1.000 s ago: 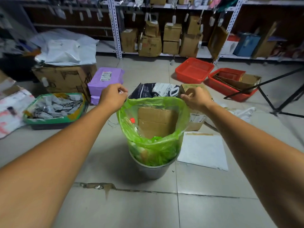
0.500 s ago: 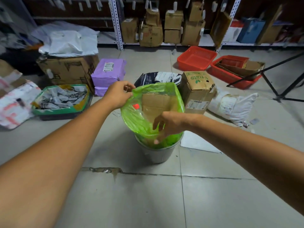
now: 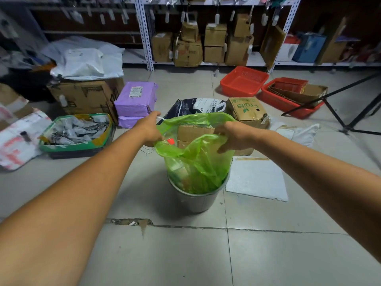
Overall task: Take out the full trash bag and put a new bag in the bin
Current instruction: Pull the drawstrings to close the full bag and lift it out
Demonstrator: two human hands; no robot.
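Note:
A translucent green trash bag (image 3: 198, 162) stands in a small grey bin (image 3: 195, 200) on the tiled floor, its upper part pulled up above the rim. Inside it I see a cardboard box (image 3: 193, 133) and something with a red cap (image 3: 170, 141). My left hand (image 3: 150, 131) grips the bag's left edge. My right hand (image 3: 231, 137) holds the bag's right side, fingers pressed into the plastic.
A flat white sheet (image 3: 257, 178) lies right of the bin, a "Fruits" carton (image 3: 247, 109) and a dark packet (image 3: 195, 106) behind it. Purple parcels (image 3: 135, 100) and a green tray (image 3: 76, 131) sit left, red baskets (image 3: 243, 81) and tripod legs (image 3: 340, 112) right, shelving (image 3: 206, 38) beyond.
My right hand let go of the bag's far right rim, dropped to its near side, then rose to grip the right side. The left hand kept its hold.

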